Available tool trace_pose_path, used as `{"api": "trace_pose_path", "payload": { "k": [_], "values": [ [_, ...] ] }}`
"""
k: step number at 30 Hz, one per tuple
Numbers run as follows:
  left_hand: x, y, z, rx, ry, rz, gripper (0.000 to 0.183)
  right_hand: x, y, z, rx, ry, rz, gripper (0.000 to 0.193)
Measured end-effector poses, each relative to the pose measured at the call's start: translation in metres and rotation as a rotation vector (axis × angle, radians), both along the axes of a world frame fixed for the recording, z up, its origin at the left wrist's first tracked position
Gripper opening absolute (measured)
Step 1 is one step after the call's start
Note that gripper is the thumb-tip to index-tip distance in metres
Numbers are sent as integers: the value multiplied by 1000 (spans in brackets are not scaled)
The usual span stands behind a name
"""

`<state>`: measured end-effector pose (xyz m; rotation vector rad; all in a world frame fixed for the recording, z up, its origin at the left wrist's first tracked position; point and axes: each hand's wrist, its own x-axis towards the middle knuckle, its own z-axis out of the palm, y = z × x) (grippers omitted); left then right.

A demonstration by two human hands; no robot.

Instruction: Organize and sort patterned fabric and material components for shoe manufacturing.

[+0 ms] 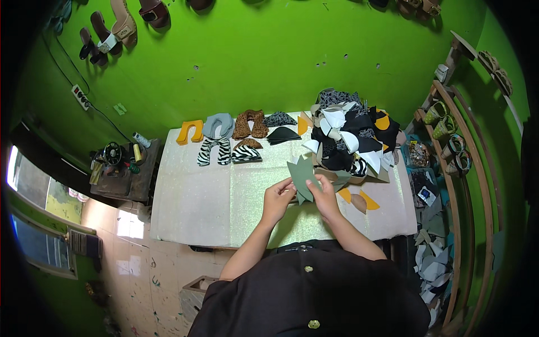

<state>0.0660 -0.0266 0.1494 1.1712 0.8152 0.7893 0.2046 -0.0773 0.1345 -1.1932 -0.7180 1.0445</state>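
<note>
Over the front half of the white-covered table (191, 196), I hold grey-green cut pieces of sheet material (301, 175) with pointed corners. My right hand (324, 199) grips them at their right side, the thumb lying on top. At their left edge my left hand (277, 197) has its fingers pinched on the material. Just beyond my right hand rises a heap of cut scraps (351, 132) in black, white, grey and patterned material. Two yellow pieces (369, 200) and a brown oval piece (358, 203) lie beside my right wrist.
Sorted cut pieces line the table's back: yellow arches (190, 132), grey arches (219, 124), zebra-print arches (213, 151), leopard-print arches (251, 123) and black curved pieces (283, 135). A sewing machine (114, 153) stands left. On the right are a wooden shoe rack (457, 202) and floor scraps (435, 264).
</note>
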Motion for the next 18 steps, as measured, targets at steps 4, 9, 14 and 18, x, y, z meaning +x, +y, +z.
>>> {"api": "trace_pose_path", "payload": {
  "k": [4, 9, 14, 18],
  "values": [
    [2, -2, -13, 32, -73, 134, 46, -2, -5, -3, 36, 151, 1, 16],
    [-3, 0, -22, 16, -107, 88, 58, 5, -7, -2, 52, 277, 116, 17],
    [-19, 16, -8, 196, -70, 34, 62, 29, -5, -1, 19, -18, 237, 19],
    [-34, 29, 14, 137, 206, -452, 38, 42, -9, -2, -70, -220, 427, 18]
  ]
}}
